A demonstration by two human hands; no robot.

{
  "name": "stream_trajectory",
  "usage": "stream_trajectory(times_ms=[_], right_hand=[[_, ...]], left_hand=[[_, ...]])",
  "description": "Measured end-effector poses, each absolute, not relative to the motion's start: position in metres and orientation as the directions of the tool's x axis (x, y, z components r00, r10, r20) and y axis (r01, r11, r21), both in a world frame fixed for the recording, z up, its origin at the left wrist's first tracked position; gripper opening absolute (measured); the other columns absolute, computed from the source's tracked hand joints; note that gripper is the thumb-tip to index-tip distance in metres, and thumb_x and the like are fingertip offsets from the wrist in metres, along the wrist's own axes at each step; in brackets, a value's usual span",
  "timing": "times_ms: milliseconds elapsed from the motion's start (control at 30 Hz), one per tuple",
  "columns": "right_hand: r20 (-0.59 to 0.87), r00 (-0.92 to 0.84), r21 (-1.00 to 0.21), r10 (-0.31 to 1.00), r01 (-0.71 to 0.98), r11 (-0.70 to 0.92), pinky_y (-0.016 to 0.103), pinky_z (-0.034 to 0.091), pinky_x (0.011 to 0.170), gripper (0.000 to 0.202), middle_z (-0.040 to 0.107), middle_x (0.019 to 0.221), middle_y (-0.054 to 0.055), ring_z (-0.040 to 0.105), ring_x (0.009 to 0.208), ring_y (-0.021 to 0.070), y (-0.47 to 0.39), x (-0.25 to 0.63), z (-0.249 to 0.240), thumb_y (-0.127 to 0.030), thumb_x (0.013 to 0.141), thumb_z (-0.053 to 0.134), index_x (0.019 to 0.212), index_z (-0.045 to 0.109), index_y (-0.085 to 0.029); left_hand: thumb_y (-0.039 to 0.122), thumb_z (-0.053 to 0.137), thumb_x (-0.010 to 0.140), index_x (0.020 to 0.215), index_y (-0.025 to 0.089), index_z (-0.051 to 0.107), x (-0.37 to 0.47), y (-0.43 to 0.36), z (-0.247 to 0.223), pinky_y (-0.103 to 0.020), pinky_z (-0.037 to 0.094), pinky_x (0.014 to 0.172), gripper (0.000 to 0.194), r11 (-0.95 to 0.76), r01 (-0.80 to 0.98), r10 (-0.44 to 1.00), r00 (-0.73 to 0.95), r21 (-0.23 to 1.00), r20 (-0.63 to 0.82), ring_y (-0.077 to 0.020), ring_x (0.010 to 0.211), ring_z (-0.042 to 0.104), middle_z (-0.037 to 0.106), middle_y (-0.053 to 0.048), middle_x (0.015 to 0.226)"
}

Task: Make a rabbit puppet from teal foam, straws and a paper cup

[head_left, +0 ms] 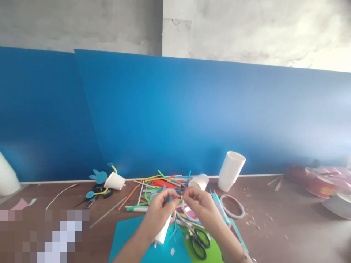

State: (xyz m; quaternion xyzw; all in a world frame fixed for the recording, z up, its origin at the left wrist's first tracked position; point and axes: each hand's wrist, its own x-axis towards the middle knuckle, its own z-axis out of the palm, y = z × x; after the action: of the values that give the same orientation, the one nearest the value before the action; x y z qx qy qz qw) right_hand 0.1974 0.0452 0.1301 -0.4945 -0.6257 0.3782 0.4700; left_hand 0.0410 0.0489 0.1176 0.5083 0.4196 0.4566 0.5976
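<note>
Fingertips nearly meet at the centre, where my left hand (pixel 161 208) and my right hand (pixel 201 204) are both pinched around something too small to make out. Under my left hand lies a white paper cup (pixel 163 232) on its side, above blue paper (pixel 128 233). Scissors with black handles (pixel 197 243) rest on green paper (pixel 214 252) below my right hand. Behind both hands is a pile of coloured straws (pixel 148 186), partly hidden by the fingers. Another white cup (pixel 199 181) lies on its side just beyond my right hand.
A stack of white cups (pixel 231 171) leans near the blue panel (pixel 164 117). Right of my hands is a roll of tape (pixel 232 206). A cup with blue cut-outs (pixel 115 181) lies at the left. Red and white bowls (pixel 322 186) stand far right on the brown table (pixel 287 233).
</note>
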Motion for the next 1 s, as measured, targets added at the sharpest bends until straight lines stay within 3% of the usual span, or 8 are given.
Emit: stream_trajectory(times_ms=[100, 200, 433, 600, 733, 833, 933, 1000], right_hand=[[0.331, 0.063, -0.893, 0.942, 0.344, 0.291, 0.026, 0.04, 0.06, 0.021, 0.06, 0.07, 0.002, 0.053, 0.067, 0.0171, 0.044, 0.198, 0.131, -0.036, 0.08, 0.055, 0.069, 0.059, -0.018], [0.336, 0.011, -0.897, 0.942, 0.309, 0.317, 0.026, 0.042, 0.062, 0.019, 0.062, 0.074, 0.003, 0.054, 0.069, 0.0172, 0.044, 0.196, 0.129, -0.035, 0.081, 0.054, 0.072, 0.059, -0.019], [0.359, -0.062, -0.905, 0.931, 0.22, 0.364, 0.029, 0.044, 0.074, 0.011, 0.064, 0.087, 0.006, 0.058, 0.087, 0.0213, 0.05, 0.187, 0.115, -0.026, 0.076, 0.06, 0.069, 0.062, -0.018], [0.278, -0.028, -0.959, 0.96, 0.044, 0.279, 0.031, 0.046, 0.071, 0.015, 0.064, 0.087, 0.005, 0.059, 0.08, 0.0197, 0.051, 0.188, 0.11, -0.031, 0.077, 0.063, 0.086, 0.06, -0.019], [0.236, -0.141, -0.968, 0.962, -0.116, 0.22, 0.029, 0.046, 0.068, 0.029, 0.065, 0.083, 0.003, 0.061, 0.078, 0.018, 0.052, 0.189, 0.107, -0.028, 0.074, 0.069, 0.098, 0.054, -0.021], [0.195, -0.184, -0.97, 0.963, -0.18, 0.162, 0.026, 0.043, 0.055, 0.033, 0.059, 0.07, -0.003, 0.057, 0.056, 0.0131, 0.055, 0.19, 0.104, -0.033, 0.075, 0.068, 0.101, 0.049, -0.023], [0.209, -0.138, -0.975, 0.968, -0.098, 0.197, 0.026, 0.041, 0.054, 0.035, 0.057, 0.068, -0.004, 0.054, 0.056, 0.0127, 0.058, 0.194, 0.103, -0.031, 0.075, 0.067, 0.103, 0.048, -0.023], [0.238, -0.103, -0.97, 0.966, 0.033, 0.242, 0.026, 0.041, 0.058, 0.035, 0.057, 0.068, -0.004, 0.054, 0.063, 0.0139, 0.057, 0.196, 0.104, -0.027, 0.075, 0.066, 0.105, 0.049, -0.022]], left_hand=[[0.033, 0.056, 0.071, 0.086, 0.018, 0.056, 0.041, 0.051, 0.116, -0.02, 0.03, 0.045, 0.022, 0.199, -0.366, 0.967, 0.225, 0.909, -0.121, -0.0071, 0.044, 0.034, 0.039, 0.009, 0.052], [0.03, 0.055, 0.071, 0.088, 0.017, 0.055, 0.043, 0.053, 0.11, -0.021, 0.037, 0.05, 0.022, 0.254, -0.518, 0.959, 0.248, 0.817, -0.14, -0.0083, 0.05, 0.042, 0.047, 0.006, 0.059], [0.028, 0.061, 0.075, 0.088, 0.015, 0.054, 0.047, 0.053, 0.1, -0.026, 0.044, 0.061, 0.02, 0.195, -0.468, 0.967, 0.238, 0.862, -0.09, -0.0138, 0.063, 0.058, 0.062, -0.002, 0.069], [0.019, 0.062, 0.07, 0.101, 0.016, 0.054, 0.046, 0.051, 0.107, -0.023, 0.034, 0.049, 0.032, 0.349, -0.544, 0.919, 0.357, 0.763, -0.167, -0.0098, 0.049, 0.046, 0.051, 0.005, 0.056], [0.014, 0.064, 0.065, 0.106, 0.015, 0.053, 0.045, 0.048, 0.113, -0.021, 0.027, 0.047, 0.043, 0.489, -0.566, 0.84, 0.51, 0.664, -0.184, -0.0074, 0.047, 0.041, 0.044, 0.007, 0.053], [0.021, 0.063, 0.067, 0.108, 0.015, 0.054, 0.046, 0.047, 0.113, -0.022, 0.029, 0.047, 0.042, 0.488, -0.484, 0.82, 0.538, 0.726, -0.193, -0.0091, 0.05, 0.045, 0.05, 0.004, 0.058], [0.034, 0.061, 0.072, 0.094, 0.015, 0.059, 0.047, 0.047, 0.11, -0.024, 0.035, 0.052, 0.029, 0.265, -0.308, 0.919, 0.368, 0.914, -0.143, -0.0124, 0.062, 0.051, 0.057, -0.001, 0.073], [0.036, 0.061, 0.072, 0.077, 0.016, 0.058, 0.047, 0.048, 0.108, -0.023, 0.035, 0.053, 0.021, 0.107, -0.133, 0.967, 0.245, 0.985, -0.072, -0.012, 0.061, 0.05, 0.055, 0.0, 0.07]])
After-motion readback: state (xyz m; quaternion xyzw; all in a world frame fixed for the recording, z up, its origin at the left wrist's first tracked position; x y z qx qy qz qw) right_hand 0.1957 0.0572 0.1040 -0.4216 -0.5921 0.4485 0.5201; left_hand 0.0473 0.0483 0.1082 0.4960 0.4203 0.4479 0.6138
